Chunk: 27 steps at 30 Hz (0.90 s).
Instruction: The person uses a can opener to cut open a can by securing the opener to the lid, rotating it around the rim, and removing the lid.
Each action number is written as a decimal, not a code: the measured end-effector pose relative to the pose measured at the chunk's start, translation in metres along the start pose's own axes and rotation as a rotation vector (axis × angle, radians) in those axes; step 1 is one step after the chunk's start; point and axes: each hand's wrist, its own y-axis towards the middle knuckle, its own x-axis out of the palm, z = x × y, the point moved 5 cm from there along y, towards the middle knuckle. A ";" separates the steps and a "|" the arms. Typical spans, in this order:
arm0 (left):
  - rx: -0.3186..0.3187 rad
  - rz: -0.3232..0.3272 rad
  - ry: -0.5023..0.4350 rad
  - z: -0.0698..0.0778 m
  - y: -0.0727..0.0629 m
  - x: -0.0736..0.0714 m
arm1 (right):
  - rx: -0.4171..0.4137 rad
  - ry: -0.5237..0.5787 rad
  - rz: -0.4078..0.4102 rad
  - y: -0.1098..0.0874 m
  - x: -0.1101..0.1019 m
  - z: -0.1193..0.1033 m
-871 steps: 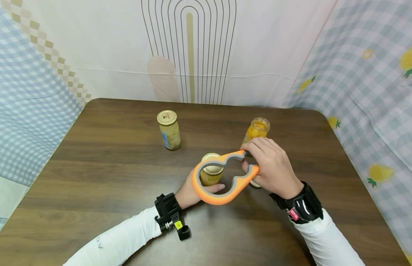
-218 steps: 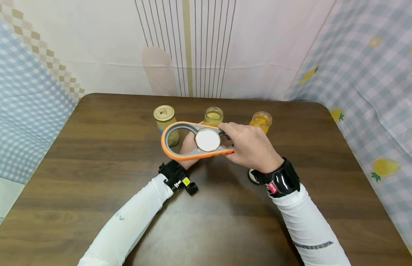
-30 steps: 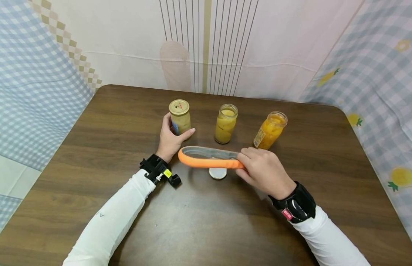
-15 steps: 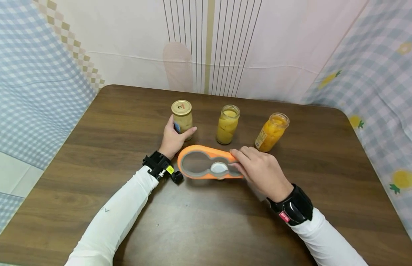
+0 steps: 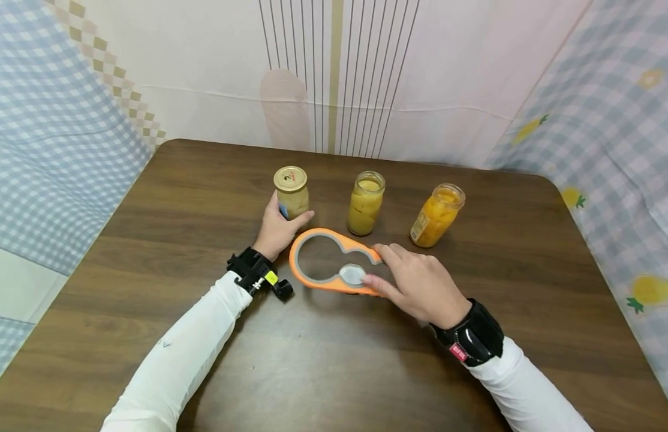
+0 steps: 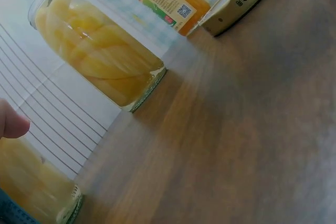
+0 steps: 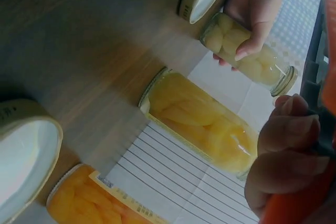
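My left hand (image 5: pixel 278 231) grips a lidded glass jar of pale fruit (image 5: pixel 292 195) at the back left, thumb on its near right side. The jar stands upright with its gold lid (image 5: pixel 290 178) on. In the right wrist view, the left fingers (image 7: pixel 252 40) wrap round that jar. My right hand (image 5: pixel 420 282) holds an orange and grey jar opener (image 5: pixel 307 277) by its handle ends, above the table and in front of the jars. The opener's loop is apart from the held jar's lid. Through its smaller gap shows a loose lid (image 5: pixel 352 275), white inside up.
An open jar of yellow fruit (image 5: pixel 364 207) stands in the middle, and an open jar of orange fruit (image 5: pixel 435 219) to its right. A second loose lid (image 7: pixel 26 161) lies on the wooden table (image 5: pixel 291 372), hidden under my right hand in the head view.
Earlier, my left hand held the middle jar, lidded then, open 7 seconds ago. It now holds the left jar. Over the last second the opener turned from edge-on to showing its loop.
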 end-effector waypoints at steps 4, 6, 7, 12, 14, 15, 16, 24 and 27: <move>-0.023 -0.025 0.017 -0.001 -0.001 0.000 | 0.019 -0.028 -0.018 -0.001 0.002 0.001; -0.033 -0.042 0.017 0.000 -0.001 0.000 | 0.012 -0.061 -0.016 0.000 0.002 0.001; -0.037 -0.052 0.018 0.000 -0.002 0.000 | 0.006 -0.076 -0.015 0.000 0.002 0.001; -0.048 -0.090 0.022 -0.001 -0.003 -0.001 | -0.039 -0.126 -0.017 0.002 0.002 0.002; -0.047 -0.095 0.027 -0.001 -0.003 -0.001 | -0.056 -0.148 -0.008 0.002 0.002 0.002; -0.048 -0.096 0.030 0.000 -0.004 -0.002 | -0.064 -0.161 -0.002 0.002 0.002 0.002; -0.049 -0.098 0.032 0.000 -0.005 -0.002 | -0.071 -0.174 0.006 0.002 0.002 0.002; -0.059 -0.135 0.018 0.000 -0.012 -0.001 | -0.071 -0.198 0.022 0.000 -0.001 0.004; -0.066 -0.132 0.014 0.000 -0.014 -0.002 | -0.075 -0.203 0.016 0.000 -0.001 0.005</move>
